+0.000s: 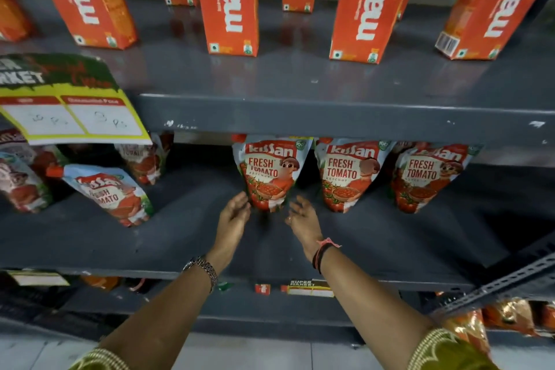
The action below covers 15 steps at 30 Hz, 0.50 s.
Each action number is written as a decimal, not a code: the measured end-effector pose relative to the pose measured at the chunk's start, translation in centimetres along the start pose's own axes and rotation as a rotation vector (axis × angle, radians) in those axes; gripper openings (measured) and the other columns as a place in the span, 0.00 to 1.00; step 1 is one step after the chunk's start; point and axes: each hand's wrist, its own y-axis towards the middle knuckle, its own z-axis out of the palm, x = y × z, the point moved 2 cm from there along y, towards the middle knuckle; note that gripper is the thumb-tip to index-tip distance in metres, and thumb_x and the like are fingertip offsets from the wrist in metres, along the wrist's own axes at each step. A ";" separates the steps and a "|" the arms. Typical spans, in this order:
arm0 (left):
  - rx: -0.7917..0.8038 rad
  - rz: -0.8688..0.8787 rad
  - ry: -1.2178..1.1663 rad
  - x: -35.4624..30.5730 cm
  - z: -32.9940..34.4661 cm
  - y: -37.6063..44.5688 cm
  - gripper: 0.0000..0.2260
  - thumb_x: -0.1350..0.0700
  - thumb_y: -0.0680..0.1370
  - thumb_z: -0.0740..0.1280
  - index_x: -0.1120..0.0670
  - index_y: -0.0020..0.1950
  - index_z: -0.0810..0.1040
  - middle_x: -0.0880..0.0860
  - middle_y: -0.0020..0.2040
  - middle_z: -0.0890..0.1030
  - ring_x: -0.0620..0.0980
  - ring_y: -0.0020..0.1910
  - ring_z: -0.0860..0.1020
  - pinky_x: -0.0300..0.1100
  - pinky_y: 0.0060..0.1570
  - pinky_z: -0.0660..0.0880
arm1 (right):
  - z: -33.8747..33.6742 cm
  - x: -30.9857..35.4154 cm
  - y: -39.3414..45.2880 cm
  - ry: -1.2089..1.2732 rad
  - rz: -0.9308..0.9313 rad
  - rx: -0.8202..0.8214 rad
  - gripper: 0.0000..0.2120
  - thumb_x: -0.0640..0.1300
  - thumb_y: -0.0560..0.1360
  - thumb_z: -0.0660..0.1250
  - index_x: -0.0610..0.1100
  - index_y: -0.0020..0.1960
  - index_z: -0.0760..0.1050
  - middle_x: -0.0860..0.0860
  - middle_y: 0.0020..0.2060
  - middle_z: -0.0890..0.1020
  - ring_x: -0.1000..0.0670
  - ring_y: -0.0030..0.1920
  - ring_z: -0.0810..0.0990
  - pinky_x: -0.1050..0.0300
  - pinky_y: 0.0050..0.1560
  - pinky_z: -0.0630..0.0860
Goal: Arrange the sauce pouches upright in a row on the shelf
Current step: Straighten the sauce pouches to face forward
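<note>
The grey shelf (pixel 210 237) carries three ketchup pouches (pixel 351 174) upright in a row toward its right end, set back from the front edge. The left hand (pixel 232 216) and right hand (pixel 301 218) flank the leftmost pouch (pixel 270 173), fingers spread, probably steadying it. A tilted pouch (pixel 111 192) waits near the left end.

A dark grey shelf (pixel 375 237) carries ketchup pouches. Three stand upright in a row: middle pouch (pixel 348 174), one left (pixel 268 173), one right (pixel 428 177). Far left, another pouch (pixel 111 192) leans tilted.
</note>
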 end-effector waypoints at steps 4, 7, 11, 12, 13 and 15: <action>-0.186 0.038 -0.003 2.1 -3.9 -0.8 0.18 0.69 0.77 0.60 0.61 0.67 0.70 0.56 0.64 0.75 0.53 0.64 0.73 0.49 0.67 0.69 | 1.8 -1.2 -1.6 -0.147 0.001 0.025 0.25 0.28 0.73 0.56 0.38 0.70 0.66 0.43 0.69 0.72 0.46 0.68 0.71 0.47 0.69 0.70; -0.356 0.030 -0.064 2.1 -8.2 -0.5 0.17 0.72 0.76 0.58 0.65 0.64 0.71 0.56 0.56 0.76 0.53 0.58 0.73 0.37 0.54 0.75 | 4.9 -0.5 -2.9 -0.189 -0.023 0.115 0.24 0.28 0.73 0.58 0.39 0.68 0.68 0.44 0.66 0.74 0.47 0.67 0.72 0.52 0.68 0.71; -0.492 0.038 -0.074 1.7 -15.1 -0.4 0.14 0.72 0.76 0.57 0.63 0.60 0.71 0.56 0.52 0.75 0.54 0.53 0.73 0.47 0.57 0.72 | 10.8 0.1 -3.9 -0.204 -0.030 0.198 0.23 0.28 0.74 0.58 0.39 0.68 0.67 0.44 0.66 0.75 0.47 0.67 0.72 0.58 0.62 0.71; -0.522 0.052 -0.070 1.6 -16.7 -0.6 0.12 0.70 0.77 0.56 0.60 0.57 0.71 0.55 0.50 0.76 0.54 0.50 0.74 0.47 0.56 0.73 | 12.2 0.1 -4.0 -0.201 -0.024 0.192 0.24 0.29 0.74 0.59 0.39 0.69 0.66 0.44 0.66 0.74 0.47 0.67 0.72 0.58 0.62 0.71; -0.561 0.049 -0.061 1.3 -18.9 -0.8 0.10 0.68 0.78 0.56 0.58 0.55 0.71 0.53 0.47 0.76 0.52 0.46 0.75 0.46 0.52 0.74 | 14.2 0.0 -4.3 -0.191 -0.012 0.181 0.24 0.29 0.74 0.59 0.39 0.69 0.65 0.44 0.67 0.74 0.47 0.67 0.72 0.57 0.63 0.71; -0.637 0.038 -0.093 1.2 -22.2 -0.5 0.10 0.62 0.79 0.56 0.58 0.59 0.71 0.56 0.49 0.77 0.48 0.41 0.75 0.42 0.46 0.76 | 17.1 -0.3 -4.6 -0.163 0.009 0.165 0.26 0.30 0.74 0.59 0.40 0.71 0.63 0.44 0.68 0.73 0.47 0.67 0.72 0.57 0.63 0.71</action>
